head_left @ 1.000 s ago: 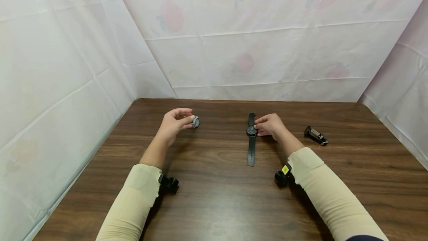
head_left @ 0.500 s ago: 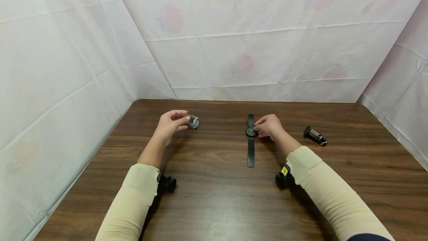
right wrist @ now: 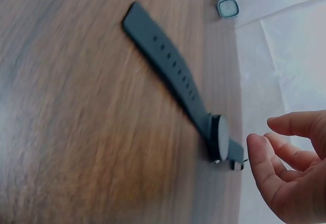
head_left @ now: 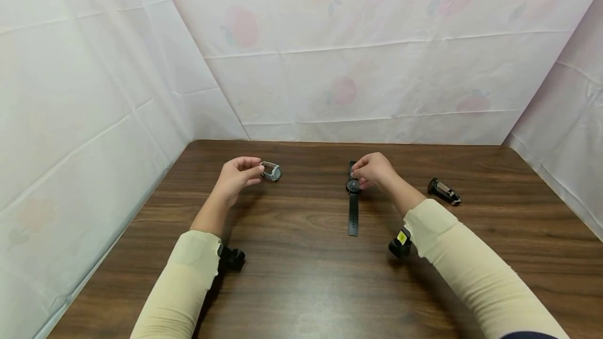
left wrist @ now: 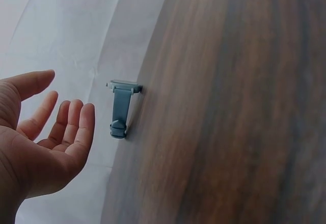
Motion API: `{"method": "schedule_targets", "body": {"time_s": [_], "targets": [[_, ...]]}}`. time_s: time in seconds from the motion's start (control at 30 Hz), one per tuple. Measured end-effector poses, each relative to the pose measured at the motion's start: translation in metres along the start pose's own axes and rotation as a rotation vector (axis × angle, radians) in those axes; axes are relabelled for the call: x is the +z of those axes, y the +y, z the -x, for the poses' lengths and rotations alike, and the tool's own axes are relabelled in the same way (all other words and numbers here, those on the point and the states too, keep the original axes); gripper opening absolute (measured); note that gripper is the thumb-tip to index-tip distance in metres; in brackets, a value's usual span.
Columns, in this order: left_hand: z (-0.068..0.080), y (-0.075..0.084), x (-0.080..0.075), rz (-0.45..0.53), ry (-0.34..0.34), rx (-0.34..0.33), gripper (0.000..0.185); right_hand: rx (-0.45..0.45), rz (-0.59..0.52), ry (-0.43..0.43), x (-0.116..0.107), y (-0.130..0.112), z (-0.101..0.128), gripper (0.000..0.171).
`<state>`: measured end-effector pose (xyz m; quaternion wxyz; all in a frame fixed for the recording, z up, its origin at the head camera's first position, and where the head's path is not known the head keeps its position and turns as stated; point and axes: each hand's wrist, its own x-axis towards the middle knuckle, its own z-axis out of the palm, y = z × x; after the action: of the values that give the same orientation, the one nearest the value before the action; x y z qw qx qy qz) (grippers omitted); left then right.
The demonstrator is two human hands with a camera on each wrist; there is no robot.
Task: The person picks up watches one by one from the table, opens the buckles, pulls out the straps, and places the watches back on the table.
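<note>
Both hands, L (head_left: 237, 172) & R (head_left: 374, 169), held fwd over table, fingers loosely bent, gripping nothing.

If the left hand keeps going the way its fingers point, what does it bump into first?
Most likely the small grey watch standing on the brown wooden table. The left hand is open, with its fingertips just short of the watch.

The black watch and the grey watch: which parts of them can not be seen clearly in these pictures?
- Black watch: far strap end, head view, hidden behind right hand; dial edge-on and motion-blurred, right wrist view.
- Grey watch: dial too small, head view; only edge-on, left wrist view.
- Dark object: too small to identify, head view.
</note>
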<state>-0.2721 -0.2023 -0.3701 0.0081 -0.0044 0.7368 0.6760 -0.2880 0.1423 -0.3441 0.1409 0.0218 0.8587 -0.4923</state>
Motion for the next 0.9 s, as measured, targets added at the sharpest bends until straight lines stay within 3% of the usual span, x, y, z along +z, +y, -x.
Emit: {"method": "schedule_targets", "body": {"time_s": [0.47, 0.67, 0.9], "targets": [[0.002, -0.001, -0.007, -0.022, -0.005, 0.001, 0.044, -0.096, 0.01, -0.14, 0.013, -0.027, 0.01, 0.034], [0.002, -0.003, -0.008, -0.026, 0.003, -0.003, 0.042, -0.167, -0.077, -0.175, 0.024, -0.03, 0.009, 0.033], [-0.001, -0.004, -0.01, -0.026, 0.016, 0.026, 0.038, -0.265, -0.155, -0.154, 0.037, -0.034, 0.011, 0.029]]}}
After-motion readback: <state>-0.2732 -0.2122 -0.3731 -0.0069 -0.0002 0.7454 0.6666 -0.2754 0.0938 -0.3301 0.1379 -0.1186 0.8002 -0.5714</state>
